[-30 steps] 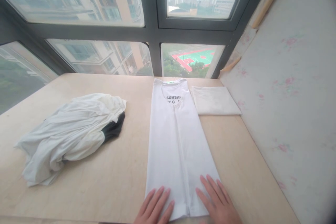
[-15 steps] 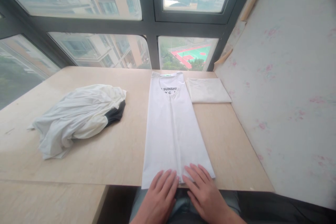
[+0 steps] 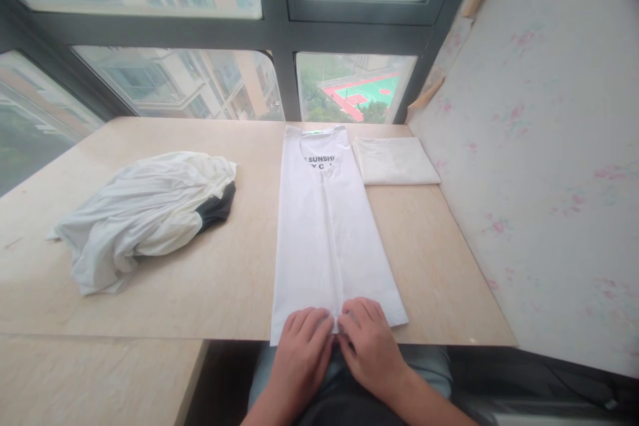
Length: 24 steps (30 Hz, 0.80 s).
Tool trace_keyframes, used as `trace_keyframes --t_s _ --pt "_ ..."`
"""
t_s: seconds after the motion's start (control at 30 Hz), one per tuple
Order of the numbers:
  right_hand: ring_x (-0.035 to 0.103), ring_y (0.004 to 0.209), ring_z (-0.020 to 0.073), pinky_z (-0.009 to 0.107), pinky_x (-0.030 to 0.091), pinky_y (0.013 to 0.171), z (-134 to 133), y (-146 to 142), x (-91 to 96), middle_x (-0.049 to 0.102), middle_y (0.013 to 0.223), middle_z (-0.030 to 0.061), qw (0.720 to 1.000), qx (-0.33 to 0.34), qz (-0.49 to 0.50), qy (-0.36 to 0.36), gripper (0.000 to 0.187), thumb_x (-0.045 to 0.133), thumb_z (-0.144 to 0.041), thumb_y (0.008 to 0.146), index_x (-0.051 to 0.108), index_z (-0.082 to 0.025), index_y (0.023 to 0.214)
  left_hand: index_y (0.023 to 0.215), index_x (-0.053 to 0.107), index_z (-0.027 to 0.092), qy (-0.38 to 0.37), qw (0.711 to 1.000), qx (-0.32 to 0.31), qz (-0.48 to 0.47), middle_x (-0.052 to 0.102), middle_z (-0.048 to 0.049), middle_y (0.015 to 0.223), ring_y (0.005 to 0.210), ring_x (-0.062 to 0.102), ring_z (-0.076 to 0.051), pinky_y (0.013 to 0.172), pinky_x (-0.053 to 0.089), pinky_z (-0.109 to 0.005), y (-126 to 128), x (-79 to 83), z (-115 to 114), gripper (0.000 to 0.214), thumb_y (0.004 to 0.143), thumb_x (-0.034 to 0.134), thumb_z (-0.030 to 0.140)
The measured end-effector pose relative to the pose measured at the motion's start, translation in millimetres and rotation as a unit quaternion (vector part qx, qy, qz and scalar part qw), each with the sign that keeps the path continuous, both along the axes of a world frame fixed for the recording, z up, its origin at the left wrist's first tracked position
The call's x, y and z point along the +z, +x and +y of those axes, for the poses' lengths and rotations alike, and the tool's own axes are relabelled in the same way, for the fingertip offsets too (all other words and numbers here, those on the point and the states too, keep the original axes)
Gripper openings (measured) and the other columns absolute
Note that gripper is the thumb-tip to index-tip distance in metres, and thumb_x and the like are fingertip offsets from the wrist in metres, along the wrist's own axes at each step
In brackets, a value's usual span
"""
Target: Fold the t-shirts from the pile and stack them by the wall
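Note:
A white T-shirt (image 3: pixel 314 233) lies lengthwise on the table, its sides folded in to meet along the middle. The neckline points to the window, with part of a dark printed text showing inside it. At the near hem, my left hand (image 3: pixel 303 349) has its fingers curled on the cloth, just left of the centre line. Close beside it, my right hand (image 3: pixel 372 343) curls over the hem on the other side. Both hands grip the shirt's lower edge, thumbs below; the fingertips are partly hidden.
Left on the table (image 3: pixel 244 293) lies a crumpled white garment (image 3: pixel 150 206) with a black part. A folded white cloth (image 3: pixel 397 161) sits at the back right, near the papered wall (image 3: pixel 539 180). Windows (image 3: pixel 180 83) stand behind, and the table's front edge is by my lap.
Both hands have gone from lying flat on the hem to curling their fingers around it, moving closer together. The view has tilted down slightly.

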State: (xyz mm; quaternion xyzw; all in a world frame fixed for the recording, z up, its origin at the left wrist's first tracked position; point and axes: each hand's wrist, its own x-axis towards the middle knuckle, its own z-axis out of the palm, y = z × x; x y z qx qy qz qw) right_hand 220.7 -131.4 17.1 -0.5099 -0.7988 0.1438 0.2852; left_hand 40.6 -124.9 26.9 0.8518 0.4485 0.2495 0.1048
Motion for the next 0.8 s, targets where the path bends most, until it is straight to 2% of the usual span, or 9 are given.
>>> trace_keyframes --t_s 0.2,0.33,0.43,0.57,0.67,0.8 --pt "0.051 0.087 0.0224 0.039 0.043 0.078 -2 -9 0.4 0.06 0.091 0.0064 0.996 -0.043 0.071 0.016 0.011 0.053 -0.008 0.083 0.055 -0.018 0.081 0.107 0.063 0.019 0.005 1.0 0.002 -0.023 0.069 -0.0063 0.104 0.095 0.061 -0.021 0.087 0.048 -0.036 1 0.5 1 0.02 0.092 0.051 0.013" --pt "0.052 0.085 0.0215 0.038 0.045 0.076 -2 -10 1.1 0.061 0.088 0.0058 0.996 -0.036 0.074 0.024 0.012 0.052 -0.008 0.085 0.056 -0.019 0.08 0.105 0.064 0.019 0.035 0.999 0.005 -0.021 0.069 -0.0063 0.101 0.092 0.061 -0.021 0.085 0.048 -0.036 1 -0.9 1 0.021 0.092 0.049 0.01" --pt "0.056 0.093 0.0233 0.041 0.047 0.083 -3 -5 -0.2 0.066 0.099 0.0085 0.998 -0.002 0.044 0.033 0.017 0.051 -0.008 0.087 0.062 -0.017 0.095 0.102 0.065 0.018 0.047 0.999 0.001 -0.023 0.069 -0.0062 0.099 0.09 0.061 -0.02 0.084 0.048 -0.036 0 -2.9 2 0.021 0.092 0.049 0.009" --pt "0.056 0.113 0.0268 0.046 0.046 0.097 -4 7 -3.8 0.067 0.121 0.0107 0.996 0.064 -0.021 0.06 0.036 0.049 -0.006 0.088 0.062 -0.015 0.121 0.101 0.066 0.019 0.057 0.998 -0.005 -0.023 0.07 -0.0051 0.1 0.091 0.061 -0.02 0.085 0.048 -0.036 -1 -5.6 0 0.019 0.091 0.053 0.009" --pt "0.054 0.12 0.0287 0.049 0.047 0.099 -5 14 -3.7 0.065 0.128 0.0102 0.991 0.099 -0.056 0.065 0.042 0.048 -0.006 0.088 0.06 -0.014 0.127 0.106 0.067 0.019 0.07 0.997 -0.021 -0.003 0.071 -0.0051 0.105 0.096 0.063 -0.021 0.089 0.048 -0.037 -7 -5.6 -2 0.022 0.091 0.054 0.011" --pt "0.051 0.126 0.0289 0.049 0.046 0.104 -4 25 0.1 0.061 0.135 0.0082 0.986 0.138 -0.083 0.049 0.039 0.05 -0.01 0.089 0.061 -0.015 0.126 0.108 0.069 0.021 0.1 0.994 -0.03 0.038 0.072 -0.0052 0.111 0.103 0.064 -0.022 0.095 0.046 -0.038 -26 -3.2 -2 0.019 0.093 0.057 0.022"
